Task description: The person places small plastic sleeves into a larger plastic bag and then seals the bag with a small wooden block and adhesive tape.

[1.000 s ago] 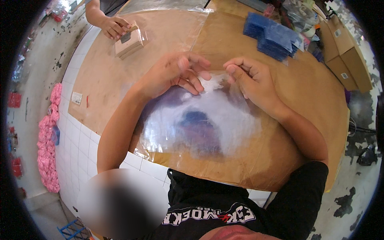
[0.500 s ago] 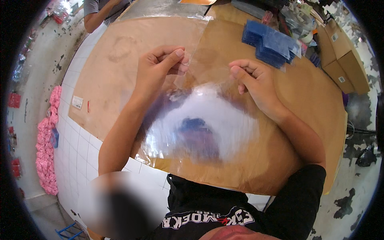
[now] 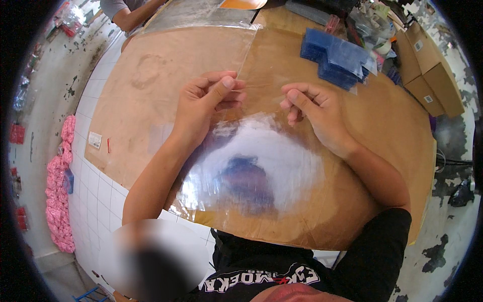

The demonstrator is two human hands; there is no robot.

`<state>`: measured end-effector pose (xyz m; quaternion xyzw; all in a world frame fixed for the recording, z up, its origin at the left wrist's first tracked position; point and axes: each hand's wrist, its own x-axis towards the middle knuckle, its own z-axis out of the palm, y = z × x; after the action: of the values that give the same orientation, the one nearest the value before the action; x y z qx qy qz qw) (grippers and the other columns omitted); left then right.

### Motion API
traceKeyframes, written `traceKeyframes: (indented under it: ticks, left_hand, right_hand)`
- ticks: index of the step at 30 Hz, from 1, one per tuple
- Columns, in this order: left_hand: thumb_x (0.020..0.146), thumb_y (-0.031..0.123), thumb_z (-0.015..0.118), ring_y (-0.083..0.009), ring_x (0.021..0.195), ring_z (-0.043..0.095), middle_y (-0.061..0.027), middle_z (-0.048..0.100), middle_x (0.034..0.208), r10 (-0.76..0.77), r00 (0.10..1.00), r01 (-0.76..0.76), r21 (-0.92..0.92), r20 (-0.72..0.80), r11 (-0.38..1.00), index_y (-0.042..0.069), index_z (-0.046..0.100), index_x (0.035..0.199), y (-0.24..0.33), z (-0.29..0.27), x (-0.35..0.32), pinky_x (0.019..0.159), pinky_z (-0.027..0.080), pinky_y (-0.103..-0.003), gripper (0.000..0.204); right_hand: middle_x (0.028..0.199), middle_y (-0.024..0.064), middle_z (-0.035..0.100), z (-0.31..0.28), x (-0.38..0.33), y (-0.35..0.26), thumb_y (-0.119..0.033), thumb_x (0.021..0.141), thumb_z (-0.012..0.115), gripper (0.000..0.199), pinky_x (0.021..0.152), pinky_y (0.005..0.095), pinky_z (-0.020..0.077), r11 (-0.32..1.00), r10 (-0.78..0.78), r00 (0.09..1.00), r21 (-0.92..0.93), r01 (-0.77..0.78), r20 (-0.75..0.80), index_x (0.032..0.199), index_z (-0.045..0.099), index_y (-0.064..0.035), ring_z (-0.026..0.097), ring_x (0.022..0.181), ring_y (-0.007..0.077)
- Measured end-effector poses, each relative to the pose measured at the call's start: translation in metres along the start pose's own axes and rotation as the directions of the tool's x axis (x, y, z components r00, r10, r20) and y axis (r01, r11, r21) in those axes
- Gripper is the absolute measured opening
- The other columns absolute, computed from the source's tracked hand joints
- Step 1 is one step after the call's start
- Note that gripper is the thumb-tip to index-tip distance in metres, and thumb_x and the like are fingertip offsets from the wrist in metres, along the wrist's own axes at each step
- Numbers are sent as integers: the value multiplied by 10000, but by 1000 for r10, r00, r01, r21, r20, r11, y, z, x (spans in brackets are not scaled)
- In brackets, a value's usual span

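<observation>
My left hand point(image 3: 209, 95) is raised over the table, thumb and forefinger pinched, the other fingers loosely curled. Across a small gap, my right hand point(image 3: 309, 103) pinches in the same way, its fingers folded beneath the thumb. Between the fingertips there seems to be a thin, clear piece of plastic point(image 3: 269, 83); its edges barely show against the brown table. Below the hands, a glossy clear plastic cover point(image 3: 297, 176) on the table reflects bright light. Beyond my right hand lies a stack of flat blue plastic pieces point(image 3: 334, 55).
Brown sheeting covers the table point(image 3: 382, 191). Cardboard boxes point(image 3: 427, 75) and heaped plastic bags point(image 3: 370, 25) stand at the far right. A small white label point(image 3: 94, 140) lies at the left edge. Another person's arm point(image 3: 133, 17) shows at the far left. Pink bundles point(image 3: 60, 196) rest on the floor.
Both hands have come slightly nearer to me and closer together. The left hand's fingers have spread a little. The other person's arm has shifted.
</observation>
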<state>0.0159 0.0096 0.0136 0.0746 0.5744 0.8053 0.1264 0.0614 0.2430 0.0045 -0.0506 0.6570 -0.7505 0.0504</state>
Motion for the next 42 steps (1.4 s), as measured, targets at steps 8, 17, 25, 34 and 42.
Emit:
traceKeyframes:
  ticks: [8, 17, 25, 34, 42]
  left_hand:
    - [850, 126, 695, -152, 742, 665, -115, 690, 885, -85, 981, 53, 176, 177, 983, -2, 650, 1005, -7, -3, -5, 665, 546, -264, 206]
    - [869, 120, 669, -173, 762, 675, -151, 690, 924, 108, 994, -103, 119, -33, 987, -16, 649, 1024, 3, 6, -8, 689, 540, -265, 207]
    - [881, 114, 656, -184, 792, 679, -155, 690, 930, 139, 990, -140, 86, 11, 986, -19, 645, 1021, 3, 18, -16, 726, 552, -277, 194]
    - [888, 105, 642, -205, 839, 670, -176, 674, 979, 89, 995, -88, 6, -38, 996, -26, 635, 1036, -3, 24, -19, 774, 554, -312, 197]
    - [894, 171, 648, -170, 842, 655, -89, 669, 939, 135, 970, -166, -143, -201, 976, 21, 642, 995, -5, 6, -7, 740, 534, -292, 181]
  right_hand:
    - [844, 57, 635, 2, 0, -4, -190, 935, 594, 255, 560, 225, 493, 996, -87, 996, -14, 87, 38, 1079, 625, 19, 578, 646, 83]
    - [793, 43, 639, 19, -2, -13, -187, 859, 695, 309, 482, 198, 431, 981, -8, 983, -187, 42, 182, 1059, 622, 37, 532, 549, 51]
    - [693, 0, 611, 29, -3, -15, -171, 872, 671, 193, 440, 185, 393, 992, 84, 980, -108, -65, 183, 935, 652, 11, 500, 504, 32]
    - [663, -17, 592, 26, -5, -16, -149, 880, 643, 143, 442, 189, 394, 990, 55, 988, -138, -35, 144, 858, 652, -8, 506, 508, 30]
    - [655, -20, 582, 19, -2, -12, -142, 865, 632, 126, 456, 200, 414, 966, 27, 995, -259, -1, 97, 843, 646, -18, 523, 523, 41]
